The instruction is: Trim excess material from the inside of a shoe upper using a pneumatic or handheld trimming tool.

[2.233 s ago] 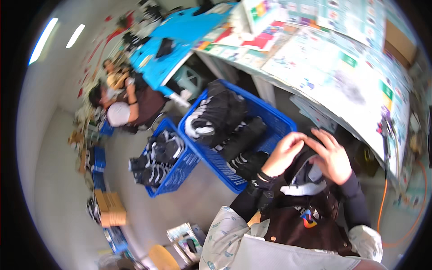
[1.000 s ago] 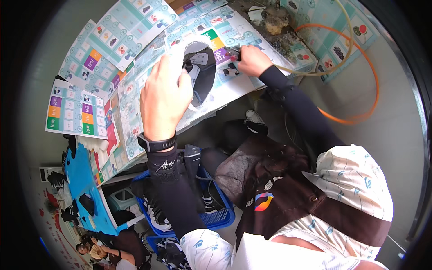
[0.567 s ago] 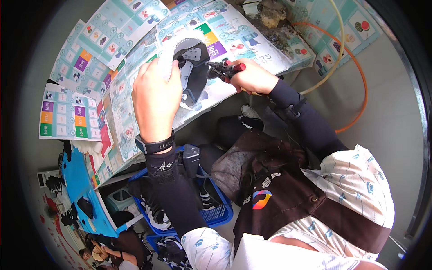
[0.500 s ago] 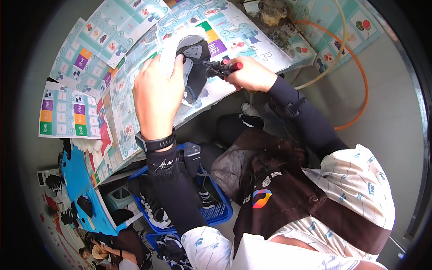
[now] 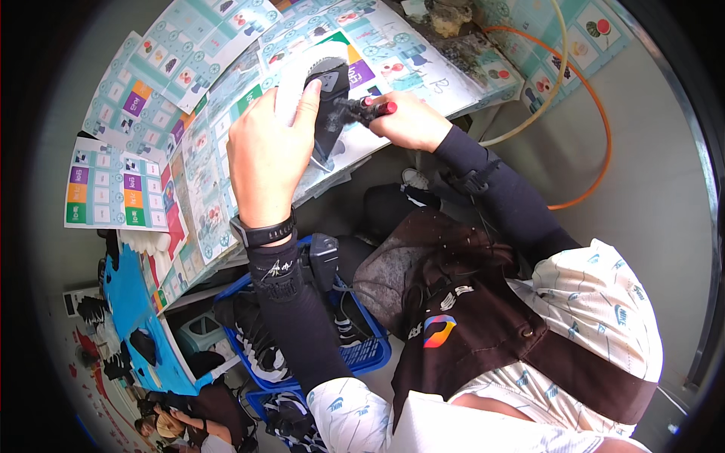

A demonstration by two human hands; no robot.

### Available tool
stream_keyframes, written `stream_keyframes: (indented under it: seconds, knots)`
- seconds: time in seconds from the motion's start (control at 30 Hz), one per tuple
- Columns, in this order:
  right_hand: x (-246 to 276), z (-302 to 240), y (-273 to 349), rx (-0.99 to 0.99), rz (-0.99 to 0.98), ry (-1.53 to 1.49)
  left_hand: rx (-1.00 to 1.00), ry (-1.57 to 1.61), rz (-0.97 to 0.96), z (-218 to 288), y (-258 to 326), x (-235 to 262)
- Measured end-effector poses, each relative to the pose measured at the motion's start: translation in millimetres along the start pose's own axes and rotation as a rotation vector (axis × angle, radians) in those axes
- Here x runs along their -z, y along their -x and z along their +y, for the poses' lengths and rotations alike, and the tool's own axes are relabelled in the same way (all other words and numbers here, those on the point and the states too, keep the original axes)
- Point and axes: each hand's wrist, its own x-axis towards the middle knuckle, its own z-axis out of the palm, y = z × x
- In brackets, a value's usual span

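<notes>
A shoe with a thick white sole and a black-and-grey upper (image 5: pixel 330 106) is tilted on its side over the papered worktable (image 5: pixel 219 162). My left hand (image 5: pixel 264 155) is closed round its sole, with the thumb pressed along the edge of the upper. In my right hand (image 5: pixel 414 122) is a dark, smudged tool with red ends (image 5: pixel 377 109). Its blurred black tip is at the right side of the upper; I cannot tell its exact kind. My right fingers are wrapped round it and partly hidden.
Printed sheets (image 5: pixel 113 185) overlap at the table's left. At the far right, a dark, crusted block (image 5: pixel 453 16) stands near an orange hose (image 5: pixel 608 151) and a pale yellow hose (image 5: pixel 563 75). Below the table, a blue basket (image 5: pixel 370 355) holds several shoes. Other people (image 5: pixel 177 423) are at lower left.
My right hand and the tool have moved left, bringing the dark tip against the upper. The shoe has tilted slightly in my left hand, which keeps its grip.
</notes>
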Motion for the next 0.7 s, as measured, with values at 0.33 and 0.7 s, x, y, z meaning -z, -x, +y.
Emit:
stream_keyframes:
  seconds: [0.33, 0.7]
  knots:
    - [2, 3, -6, -0.057, 0.061, -0.007, -0.024, 0.015, 0.044, -15, 16, 0]
    - [0, -1, -15, -0.041, 0.055, -0.019, 0.017, 0.066, 0.038, -12, 24, 6]
